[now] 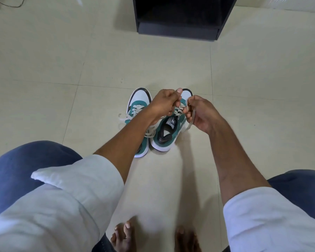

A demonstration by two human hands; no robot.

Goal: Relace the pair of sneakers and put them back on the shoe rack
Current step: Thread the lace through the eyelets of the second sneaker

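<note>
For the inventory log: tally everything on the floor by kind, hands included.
Sneakers: 2, the left sneaker and the right sneaker
Shoe rack: 1, the black shoe rack
Hands: 2, the left hand and the right hand, each with a grip on the right sneaker's lace
Total: 5

The floor (244, 79) is made of big pale tiles with thin lines between them, and it spreads out on every side of the fingers; far off to the upper left of the fingers, a thin dark cable (16, 4) curls on it.
</note>
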